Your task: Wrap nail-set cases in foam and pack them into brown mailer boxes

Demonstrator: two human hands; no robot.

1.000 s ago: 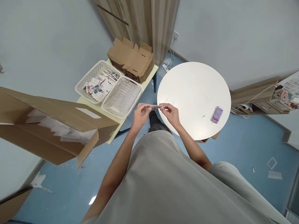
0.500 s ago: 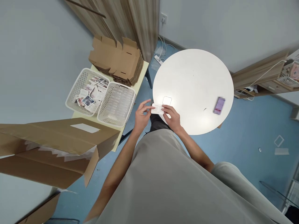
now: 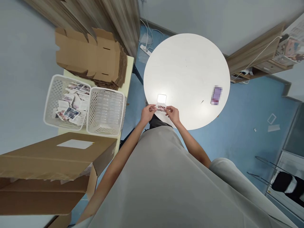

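Observation:
A small card (image 3: 161,108) with rows of dark reddish nail-like shapes lies between my hands at the near left edge of the round white table. I cannot tell whether the shapes are printed or real. My left hand (image 3: 148,114) pinches its left edge. At the right edge, the fingers of my right hand (image 3: 173,114) are closed on the card. Just beyond it a clear square lid (image 3: 161,98) lies on the table, apparently part of an open plastic case; the card is over or in the near half, and which one is unclear.
The round table (image 3: 187,69) bears a blurred purple item (image 3: 216,95) at right. On a side table stand a basket of picture cards (image 3: 49,104), a basket of clear cases (image 3: 105,110) and stacked flat cardboard (image 3: 78,53). A large open carton (image 3: 54,158) stands nearer.
The card showed a white side with printed lines before; now a side with dark reddish shapes faces up. Both hands have brought it down to the clear case. The view has shifted.

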